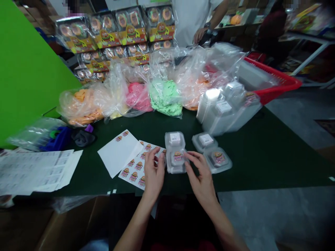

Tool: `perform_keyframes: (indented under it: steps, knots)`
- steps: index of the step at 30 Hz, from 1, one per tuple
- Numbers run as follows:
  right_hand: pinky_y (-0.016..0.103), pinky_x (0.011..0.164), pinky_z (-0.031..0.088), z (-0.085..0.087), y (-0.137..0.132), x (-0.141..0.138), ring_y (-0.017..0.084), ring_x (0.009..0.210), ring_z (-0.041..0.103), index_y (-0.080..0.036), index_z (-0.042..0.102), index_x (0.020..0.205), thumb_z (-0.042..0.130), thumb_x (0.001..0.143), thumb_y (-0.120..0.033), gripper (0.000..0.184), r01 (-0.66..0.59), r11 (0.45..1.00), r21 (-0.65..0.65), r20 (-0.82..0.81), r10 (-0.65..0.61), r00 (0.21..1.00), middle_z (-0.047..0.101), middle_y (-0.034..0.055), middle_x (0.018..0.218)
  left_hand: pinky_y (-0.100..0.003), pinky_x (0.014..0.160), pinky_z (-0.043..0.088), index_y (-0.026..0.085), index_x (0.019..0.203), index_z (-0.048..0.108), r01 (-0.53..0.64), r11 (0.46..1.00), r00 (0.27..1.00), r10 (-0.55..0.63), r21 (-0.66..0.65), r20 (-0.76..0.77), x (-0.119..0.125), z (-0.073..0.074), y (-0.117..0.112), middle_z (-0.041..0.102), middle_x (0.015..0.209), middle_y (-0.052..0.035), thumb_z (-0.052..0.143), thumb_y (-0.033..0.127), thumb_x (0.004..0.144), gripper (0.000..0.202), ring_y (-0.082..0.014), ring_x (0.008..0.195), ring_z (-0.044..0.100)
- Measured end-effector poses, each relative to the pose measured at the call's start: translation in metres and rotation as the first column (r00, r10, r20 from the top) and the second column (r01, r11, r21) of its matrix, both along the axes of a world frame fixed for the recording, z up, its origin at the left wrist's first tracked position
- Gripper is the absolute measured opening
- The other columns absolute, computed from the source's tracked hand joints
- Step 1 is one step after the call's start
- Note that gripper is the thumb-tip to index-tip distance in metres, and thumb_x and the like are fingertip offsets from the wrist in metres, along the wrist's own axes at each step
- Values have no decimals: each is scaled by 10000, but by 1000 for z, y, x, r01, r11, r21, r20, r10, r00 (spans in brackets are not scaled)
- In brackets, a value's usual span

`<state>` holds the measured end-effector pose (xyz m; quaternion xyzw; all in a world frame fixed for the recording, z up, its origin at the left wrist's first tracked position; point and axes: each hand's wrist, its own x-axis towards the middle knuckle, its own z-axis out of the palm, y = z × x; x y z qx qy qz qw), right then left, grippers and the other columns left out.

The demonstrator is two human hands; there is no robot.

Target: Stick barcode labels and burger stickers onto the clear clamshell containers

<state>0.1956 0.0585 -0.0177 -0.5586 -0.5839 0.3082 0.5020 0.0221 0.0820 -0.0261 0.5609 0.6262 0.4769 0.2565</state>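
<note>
A clear plastic clamshell box (177,166) with a burger sticker (178,156) on its lid lies between my hands. My left hand (154,170) is at the box's left side, over the edge of a sticker sheet (131,170), fingers curved and apart with nothing visible in them. At the box's right edge is my right hand (200,172), thumb and forefinger apart, fingertips at or touching the lid. A burger sticker also shows on another clear box (218,160) to the right. Behind these lie two boxes with white barcode labels, the left one (175,138) and the right one (206,139).
Stacked clear boxes (222,115) and a red basket (282,87) stand at back right. Bags of coloured pieces, one holding green ones (167,97), line the back before packaged burger toys (131,31). Label sheets (39,170) lie left. A person (192,21) stands across the table.
</note>
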Motion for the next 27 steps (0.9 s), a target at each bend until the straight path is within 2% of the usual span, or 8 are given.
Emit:
perform_keyframes:
  steps: [4, 7, 10, 14, 20, 25, 27]
  knots:
    - [541, 1205, 452, -6, 3, -7, 318, 1443, 535, -307, 576, 1525, 647, 1021, -420, 521, -36, 997, -70, 11, 37, 999, 561, 126, 1519, -481, 1156, 468, 213, 1309, 693, 103, 993, 993, -100, -60, 58, 2, -5, -16, 662, 1358, -133, 419, 414, 1126, 387, -265, 1312, 604]
    - [559, 1211, 455, -13, 6, -17, 351, 1490, 495, -297, 508, 1578, 740, 951, -428, 682, -41, 994, -105, 59, 47, 997, 475, 148, 1598, -512, 1239, 399, 212, 1411, 650, 117, 991, 992, -113, -68, 58, 9, -8, -23, 611, 1492, -143, 367, 418, 1138, 444, -267, 1429, 538]
    - [630, 1194, 451, -16, 8, -27, 408, 1497, 480, -279, 484, 1589, 777, 908, -426, 757, -8, 992, -124, 135, 25, 991, 420, 181, 1634, -526, 1298, 319, 231, 1482, 615, 114, 992, 993, -113, -57, 28, 14, -10, -26, 560, 1583, -130, 366, 424, 1138, 467, -263, 1521, 462]
    - [652, 1187, 448, -13, 10, -33, 423, 1506, 466, -287, 499, 1569, 773, 903, -419, 732, 15, 996, -92, 168, 1, 986, 429, 186, 1621, -550, 1318, 270, 256, 1489, 618, 121, 991, 992, -119, -48, 46, 16, -7, -29, 562, 1602, -115, 353, 428, 1139, 472, -265, 1545, 452]
    - [557, 1212, 448, -10, 11, -27, 343, 1469, 514, -270, 546, 1518, 777, 878, -396, 692, 6, 997, -81, 24, -4, 1000, 515, 151, 1555, -550, 1309, 264, 276, 1463, 637, 161, 987, 984, -159, -21, 74, 13, 0, -30, 574, 1587, -102, 342, 412, 1144, 455, -257, 1528, 455]
    - [535, 1186, 481, -2, 12, -13, 319, 1385, 591, -293, 551, 1504, 804, 855, -398, 704, -93, 985, -144, -214, 60, 975, 612, 114, 1510, -563, 1270, 313, 297, 1445, 660, 206, 978, 977, -207, -16, -60, 10, -3, -24, 559, 1602, -87, 414, 395, 1126, 415, -281, 1493, 444]
    - [533, 1186, 482, 7, 9, 2, 314, 1396, 587, -321, 530, 1523, 798, 866, -395, 713, -72, 991, -115, -229, 44, 972, 605, 96, 1527, -581, 1262, 313, 300, 1461, 646, 205, 979, 973, -204, -4, -112, 9, -3, -22, 559, 1602, -93, 455, 382, 1113, 405, -292, 1473, 451]
